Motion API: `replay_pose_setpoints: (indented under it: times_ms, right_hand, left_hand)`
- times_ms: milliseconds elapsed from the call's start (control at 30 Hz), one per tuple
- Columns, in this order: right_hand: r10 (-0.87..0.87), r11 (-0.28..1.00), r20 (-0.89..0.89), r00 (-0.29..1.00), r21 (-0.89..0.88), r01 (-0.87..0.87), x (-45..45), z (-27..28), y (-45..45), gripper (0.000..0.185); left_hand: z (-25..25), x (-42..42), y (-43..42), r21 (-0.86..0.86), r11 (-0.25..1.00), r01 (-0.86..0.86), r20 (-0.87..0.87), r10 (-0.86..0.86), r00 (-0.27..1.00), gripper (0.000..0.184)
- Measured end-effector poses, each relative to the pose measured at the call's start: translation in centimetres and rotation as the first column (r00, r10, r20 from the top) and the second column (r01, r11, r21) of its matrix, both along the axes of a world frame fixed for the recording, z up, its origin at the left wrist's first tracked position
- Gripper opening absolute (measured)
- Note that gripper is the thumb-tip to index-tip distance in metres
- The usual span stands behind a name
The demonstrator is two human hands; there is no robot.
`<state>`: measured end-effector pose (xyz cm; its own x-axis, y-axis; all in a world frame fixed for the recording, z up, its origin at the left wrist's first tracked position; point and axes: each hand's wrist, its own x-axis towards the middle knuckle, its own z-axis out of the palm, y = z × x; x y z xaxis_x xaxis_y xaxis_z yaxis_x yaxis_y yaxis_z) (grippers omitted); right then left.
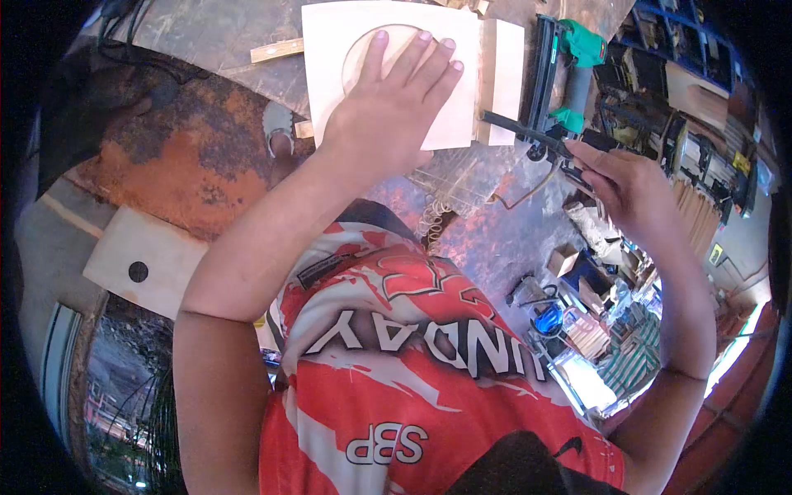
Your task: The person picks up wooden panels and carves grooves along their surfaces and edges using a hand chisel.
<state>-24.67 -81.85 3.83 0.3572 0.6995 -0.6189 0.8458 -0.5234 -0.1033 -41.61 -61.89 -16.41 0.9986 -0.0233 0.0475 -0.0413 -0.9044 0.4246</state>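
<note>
My left hand (pixel 388 107) lies flat with fingers spread on a pale wooden panel (pixel 326 74), over a round outline in its face. Along the panel's right side runs a pale wooden strip (pixel 501 66). My right hand (pixel 619 181) is closed around a slim dark tool (pixel 524 130), whose kind I cannot make out. The tool's far tip points left, close to the lower end of the strip; whether it touches is unclear. Just beyond that tool, a green and black nail gun (pixel 582 49) rests on the worktable (pixel 231 41).
Small wooden pieces (pixel 276 51) stick out at the panel's left side. A coiled hose (pixel 433 221) hangs below the table edge. At lower left is a pale board (pixel 148 247) with a dark round spot. Clutter and a blue object (pixel 547 319) lie at right.
</note>
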Motion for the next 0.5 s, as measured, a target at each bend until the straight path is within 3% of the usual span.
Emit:
replay_pose_setpoints:
  times_ms: [67,133,333,467,500]
  right_hand:
    - [-0.005,1.0,0.005,1.0,-0.026,0.005,-0.6,1.3,1.5,0.036]
    - [0.121,0.982,0.135,0.983,-0.163,-0.099,-1.2,2.0,2.9,0.034]
    - [0.199,0.956,0.177,0.964,-0.253,-0.151,-2.4,1.1,4.5,0.03]
    - [0.134,0.972,0.166,0.977,-0.215,-0.097,-1.6,0.5,2.1,0.032]
    - [0.088,0.988,0.111,0.99,-0.136,-0.072,-1.0,0.0,0.7,0.034]
  left_hand:
    - [0.1,-0.1,0.0,-0.003,1.0,0.003,0.0,-0.003,1.0,0.104]
    - [0.2,0.0,0.1,-0.021,1.0,0.002,0.006,-0.002,1.0,0.104]
    - [-0.1,-0.1,0.0,-0.028,1.0,-0.001,0.024,0.001,1.0,0.103]
    - [0.0,0.1,0.0,-0.002,1.0,0.002,0.004,-0.002,1.0,0.103]
    - [0.0,0.0,0.0,-0.028,1.0,0.001,0.01,-0.001,1.0,0.104]
